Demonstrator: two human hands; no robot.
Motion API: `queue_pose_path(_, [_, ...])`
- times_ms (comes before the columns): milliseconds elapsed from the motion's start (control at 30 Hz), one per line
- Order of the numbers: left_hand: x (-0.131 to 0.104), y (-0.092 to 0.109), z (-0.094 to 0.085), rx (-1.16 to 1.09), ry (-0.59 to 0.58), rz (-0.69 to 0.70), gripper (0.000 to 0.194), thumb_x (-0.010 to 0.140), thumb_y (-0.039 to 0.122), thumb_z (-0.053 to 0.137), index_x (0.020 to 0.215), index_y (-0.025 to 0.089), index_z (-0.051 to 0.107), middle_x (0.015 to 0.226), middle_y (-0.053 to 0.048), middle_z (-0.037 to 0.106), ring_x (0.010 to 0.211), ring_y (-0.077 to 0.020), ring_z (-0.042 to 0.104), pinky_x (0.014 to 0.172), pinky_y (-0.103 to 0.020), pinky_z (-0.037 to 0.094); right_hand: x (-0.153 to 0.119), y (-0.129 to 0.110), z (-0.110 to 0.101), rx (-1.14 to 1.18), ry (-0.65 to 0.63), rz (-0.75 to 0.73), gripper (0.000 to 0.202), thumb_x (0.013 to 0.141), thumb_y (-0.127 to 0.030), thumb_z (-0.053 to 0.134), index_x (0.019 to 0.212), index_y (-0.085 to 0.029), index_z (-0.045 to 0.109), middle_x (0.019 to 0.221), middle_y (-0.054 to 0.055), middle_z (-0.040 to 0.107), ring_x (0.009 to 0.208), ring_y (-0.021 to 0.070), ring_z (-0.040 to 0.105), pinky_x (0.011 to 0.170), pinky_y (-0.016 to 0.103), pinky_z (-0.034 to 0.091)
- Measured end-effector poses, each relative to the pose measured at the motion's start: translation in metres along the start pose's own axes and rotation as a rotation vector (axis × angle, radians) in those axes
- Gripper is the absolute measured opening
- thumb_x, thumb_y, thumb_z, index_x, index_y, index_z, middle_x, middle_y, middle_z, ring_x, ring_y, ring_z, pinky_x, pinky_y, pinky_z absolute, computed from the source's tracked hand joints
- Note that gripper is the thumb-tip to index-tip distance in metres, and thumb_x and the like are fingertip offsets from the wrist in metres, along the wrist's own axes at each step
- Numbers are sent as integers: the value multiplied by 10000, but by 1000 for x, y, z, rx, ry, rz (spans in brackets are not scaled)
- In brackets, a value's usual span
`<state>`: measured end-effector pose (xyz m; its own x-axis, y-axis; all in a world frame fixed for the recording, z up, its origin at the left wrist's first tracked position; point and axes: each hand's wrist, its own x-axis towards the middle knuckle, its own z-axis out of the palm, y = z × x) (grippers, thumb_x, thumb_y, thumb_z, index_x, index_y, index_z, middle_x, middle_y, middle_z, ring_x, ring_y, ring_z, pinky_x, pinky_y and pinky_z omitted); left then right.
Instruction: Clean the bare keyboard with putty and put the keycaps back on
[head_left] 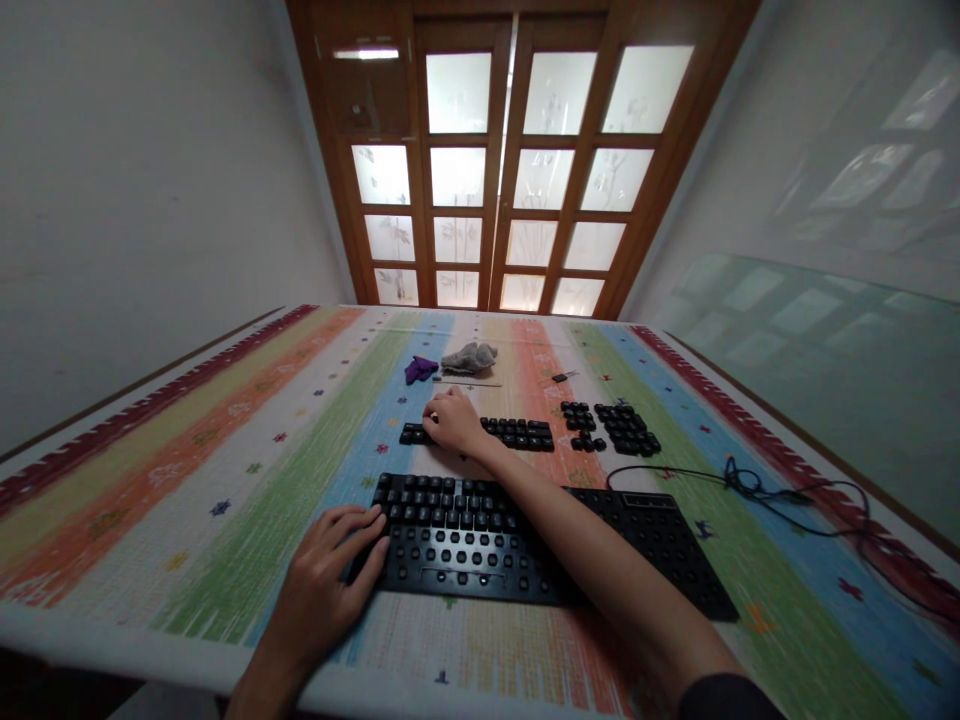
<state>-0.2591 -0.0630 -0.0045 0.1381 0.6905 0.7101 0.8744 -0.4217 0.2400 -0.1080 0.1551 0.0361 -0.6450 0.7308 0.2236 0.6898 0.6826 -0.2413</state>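
Note:
A black keyboard (pixel 480 545) lies on the striped cloth, its upper rows fitted with keycaps and its lower rows and right side showing bare key posts. My left hand (pixel 326 570) rests at its left edge, fingers stretched out and thumb apart. Beyond the keyboard runs a strip of loose black keycaps (pixel 521 433). My right hand (pixel 454 420) reaches over the left end of that strip, its fingers curled in a pinch on a keycap that they mostly cover. My right forearm crosses above the keyboard and hides part of its middle.
More loose keycaps (pixel 626 428) sit in groups at the right. Behind lie a grey cloth (pixel 469 358), a purple cloth (pixel 421 369), a thin rod (pixel 472 384) and a small dark tool with metal prongs (pixel 562 377). A black cable (pixel 750 485) coils at the right.

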Motion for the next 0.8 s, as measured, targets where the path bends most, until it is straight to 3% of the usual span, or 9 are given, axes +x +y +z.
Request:
queue_pose_path(233, [-1, 1, -1, 46, -4, 39, 208, 996, 237, 536, 1160, 196, 659, 1065, -71, 716, 1007, -224, 651, 918, -390, 529, 11, -2, 8, 18, -2, 36, 244, 889, -226, 548, 957, -165, 774, 1032, 99, 756, 1047, 284, 538, 869, 357, 384])
queue_pose_path(433, [-3, 1, 1, 44, -12, -49, 286, 1008, 273, 506, 1270, 184, 577, 1049, -80, 693, 962, -221, 660, 872, -366, 539, 13, -4, 13, 70, 22, 51, 228, 876, -179, 556, 956, -166, 769, 1004, 107, 759, 1041, 289, 554, 852, 361, 398])
queue_pose_path(667, [-1, 1, 0, 20, -24, 5, 119, 982, 218, 547, 1023, 199, 657, 1045, -67, 689, 990, -223, 632, 909, -380, 509, 8, -7, -1, 188, 95, -20, 201, 908, -122, 569, 1027, -123, 731, 1043, 112, 747, 1016, 244, 598, 922, 355, 406])
queue_pose_path(800, [1, 1, 0, -3, -7, 15, 118, 972, 204, 561, 925, 199, 669, 1001, -62, 699, 951, -214, 640, 872, -368, 519, -16, -18, -10, 284, 103, -129, 113, 893, -121, 633, 963, -138, 721, 975, 60, 744, 923, 166, 634, 889, 277, 435])
